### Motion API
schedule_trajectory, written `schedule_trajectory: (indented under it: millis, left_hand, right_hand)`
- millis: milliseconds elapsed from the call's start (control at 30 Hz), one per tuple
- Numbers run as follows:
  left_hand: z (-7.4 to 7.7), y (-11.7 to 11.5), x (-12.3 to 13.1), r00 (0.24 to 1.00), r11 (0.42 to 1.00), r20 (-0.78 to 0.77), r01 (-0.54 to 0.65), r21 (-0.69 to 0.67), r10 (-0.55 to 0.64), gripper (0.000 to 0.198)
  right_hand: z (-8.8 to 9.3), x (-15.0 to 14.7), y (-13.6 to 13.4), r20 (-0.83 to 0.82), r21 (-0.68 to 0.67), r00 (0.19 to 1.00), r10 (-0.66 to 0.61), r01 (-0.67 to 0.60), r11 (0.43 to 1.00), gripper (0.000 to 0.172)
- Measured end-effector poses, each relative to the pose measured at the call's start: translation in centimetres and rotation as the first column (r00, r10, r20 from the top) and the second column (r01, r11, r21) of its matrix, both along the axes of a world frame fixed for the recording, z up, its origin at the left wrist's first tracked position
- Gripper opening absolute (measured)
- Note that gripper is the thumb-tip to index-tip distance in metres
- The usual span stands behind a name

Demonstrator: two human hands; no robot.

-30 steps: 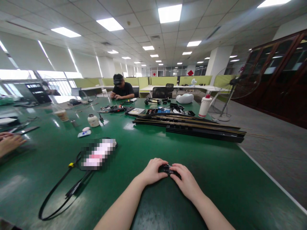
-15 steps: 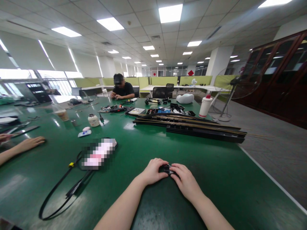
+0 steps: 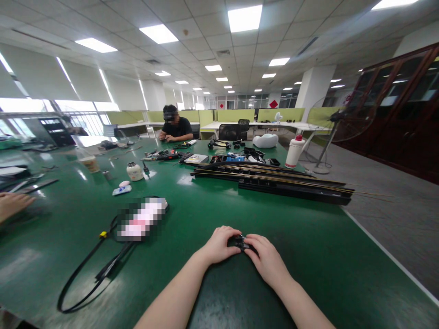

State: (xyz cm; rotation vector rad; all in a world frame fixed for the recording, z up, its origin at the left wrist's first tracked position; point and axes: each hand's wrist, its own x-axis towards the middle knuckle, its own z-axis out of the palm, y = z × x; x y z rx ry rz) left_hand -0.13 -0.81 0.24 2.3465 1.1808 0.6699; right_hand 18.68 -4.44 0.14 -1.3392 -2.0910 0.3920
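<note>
Between both hands, low over the green table (image 3: 192,214), is a small black part (image 3: 237,242), partly covered by fingers; its kind cannot be made out. My left hand (image 3: 219,244) closes on its left end, thumb below and fingers above. On the right end my right hand (image 3: 265,253) pinches it the same way. Left of my hands lies a phone (image 3: 142,221), its screen blurred out, with a black strap (image 3: 73,278) looped towards the table's near side.
Long black rails (image 3: 295,192) with thin brass-coloured rods lie across the table ahead. A white bottle (image 3: 294,153) with a red cap stands right, a patterned jar (image 3: 134,172) left. Another person's hand (image 3: 15,205) rests at the left edge; a person (image 3: 175,125) sits opposite.
The other person's hand at the left edge has drawn back to the left. My two hands stay almost where they were, still on the black part.
</note>
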Motion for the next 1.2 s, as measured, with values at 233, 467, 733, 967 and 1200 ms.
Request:
schedule_trajectory:
  millis: [233,467,733,967,1200]
  left_hand:
    - [-0.14,0.07,0.01,1.0,1.0,0.003,-0.005,-0.006,0.005,0.042]
    - [0.03,0.02,0.1,1.0,1.0,0.0,-0.007,-0.003,0.007,0.041]
    - [-0.04,-0.03,0.07,1.0,1.0,0.004,-0.018,0.001,0.018,0.042]
    - [0.22,-0.04,0.05,1.0,1.0,-0.012,-0.015,-0.014,0.015,0.041]
    - [0.08,0.0,-0.03,1.0,1.0,-0.004,-0.015,-0.006,0.015,0.04]
  right_hand:
    - [-0.11,0.07,-0.03,-0.018,0.015,1.0,0.018,-0.018,1.0,0.021]
    - [-0.19,0.03,-0.02,-0.028,0.023,1.0,0.013,-0.013,1.0,0.021]
    - [-0.23,0.01,0.05,-0.042,-0.002,0.999,0.005,-0.005,1.0,0.021]
    - [-0.26,0.03,0.09,-0.075,-0.004,0.997,0.006,-0.007,1.0,0.022]
    - [-0.24,0.08,0.12,-0.065,-0.021,0.998,0.013,-0.014,1.0,0.023]
